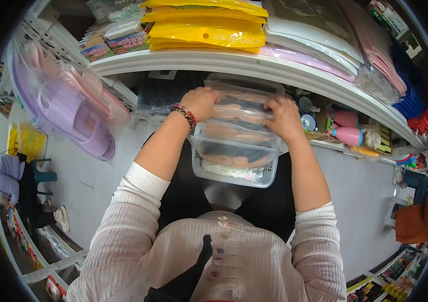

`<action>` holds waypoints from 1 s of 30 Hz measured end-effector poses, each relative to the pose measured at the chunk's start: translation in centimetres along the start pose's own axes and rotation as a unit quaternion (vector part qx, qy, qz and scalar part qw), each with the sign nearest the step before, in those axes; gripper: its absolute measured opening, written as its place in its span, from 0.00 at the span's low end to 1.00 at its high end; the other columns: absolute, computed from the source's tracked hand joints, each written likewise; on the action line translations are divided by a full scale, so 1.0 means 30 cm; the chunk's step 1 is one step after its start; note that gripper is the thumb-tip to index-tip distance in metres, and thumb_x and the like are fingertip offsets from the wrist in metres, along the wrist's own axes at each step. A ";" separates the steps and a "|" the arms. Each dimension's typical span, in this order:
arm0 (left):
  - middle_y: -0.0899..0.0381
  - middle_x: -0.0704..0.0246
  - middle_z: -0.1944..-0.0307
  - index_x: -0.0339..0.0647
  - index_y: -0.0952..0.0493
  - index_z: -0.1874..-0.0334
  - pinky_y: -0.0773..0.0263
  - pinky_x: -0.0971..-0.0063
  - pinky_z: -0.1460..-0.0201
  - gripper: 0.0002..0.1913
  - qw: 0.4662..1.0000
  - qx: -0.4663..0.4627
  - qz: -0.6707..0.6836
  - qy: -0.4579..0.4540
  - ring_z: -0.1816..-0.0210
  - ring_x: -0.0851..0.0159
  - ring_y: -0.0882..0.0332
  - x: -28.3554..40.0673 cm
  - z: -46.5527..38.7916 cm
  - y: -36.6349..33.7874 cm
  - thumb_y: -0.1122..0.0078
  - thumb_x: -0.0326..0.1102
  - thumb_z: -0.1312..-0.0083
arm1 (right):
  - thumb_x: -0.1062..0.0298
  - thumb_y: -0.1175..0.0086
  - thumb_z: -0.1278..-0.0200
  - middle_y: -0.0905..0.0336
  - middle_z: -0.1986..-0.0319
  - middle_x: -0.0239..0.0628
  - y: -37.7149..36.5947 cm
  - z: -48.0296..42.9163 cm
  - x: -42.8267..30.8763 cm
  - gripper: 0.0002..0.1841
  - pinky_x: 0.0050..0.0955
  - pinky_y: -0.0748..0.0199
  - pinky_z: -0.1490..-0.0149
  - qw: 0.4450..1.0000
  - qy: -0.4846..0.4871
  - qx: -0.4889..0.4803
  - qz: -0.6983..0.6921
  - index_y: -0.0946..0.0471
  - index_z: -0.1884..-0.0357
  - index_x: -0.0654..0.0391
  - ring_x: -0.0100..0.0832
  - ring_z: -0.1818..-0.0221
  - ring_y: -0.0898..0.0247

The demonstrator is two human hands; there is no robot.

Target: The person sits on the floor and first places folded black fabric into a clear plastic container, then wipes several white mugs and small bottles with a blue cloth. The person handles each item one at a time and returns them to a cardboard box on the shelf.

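Note:
A translucent plastic basket (233, 181) juts out from a lower shelf in front of me. In it stands a row of clear plastic packages (236, 132) with beige and dark contents, and a whitish bundle (233, 170) lies at the near end. My left hand (200, 102) rests on the left edge of the far packages, its fingers bent over them. Across from it, my right hand (284, 117) touches the right edge of the same packages, with fingers apart. Whether either hand grips a package is unclear.
Above the basket runs a white shelf edge (199, 60) with yellow packets (206, 34). Purple slippers (70, 109) hang at left. Pink bottles (346, 136) stand on the lower shelf at right. One person (6, 173) is at far left, another (420, 222) at far right.

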State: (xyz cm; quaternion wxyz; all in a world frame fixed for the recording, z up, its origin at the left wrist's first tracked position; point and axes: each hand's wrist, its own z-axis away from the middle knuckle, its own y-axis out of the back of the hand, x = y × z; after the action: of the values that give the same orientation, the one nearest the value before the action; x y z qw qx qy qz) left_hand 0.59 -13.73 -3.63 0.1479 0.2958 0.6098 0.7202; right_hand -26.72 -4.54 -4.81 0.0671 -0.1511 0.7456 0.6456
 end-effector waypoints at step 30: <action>0.15 0.63 0.56 0.44 0.18 0.58 0.23 0.58 0.48 0.11 0.997 -0.057 -0.018 -0.046 0.51 0.51 0.18 0.045 0.077 -0.010 0.42 0.40 0.35 | 0.68 0.32 0.50 0.16 0.64 0.40 0.014 0.065 -0.051 0.09 0.41 0.23 0.51 0.996 0.027 -0.067 -0.047 0.17 0.65 0.56 0.44 0.57 0.21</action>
State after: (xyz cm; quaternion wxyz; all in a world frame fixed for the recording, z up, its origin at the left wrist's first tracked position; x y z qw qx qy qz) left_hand 0.90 -11.07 -3.39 0.2056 0.3088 0.5652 0.7368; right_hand -25.59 -2.37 -4.27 0.0670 -0.2077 0.6941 0.6860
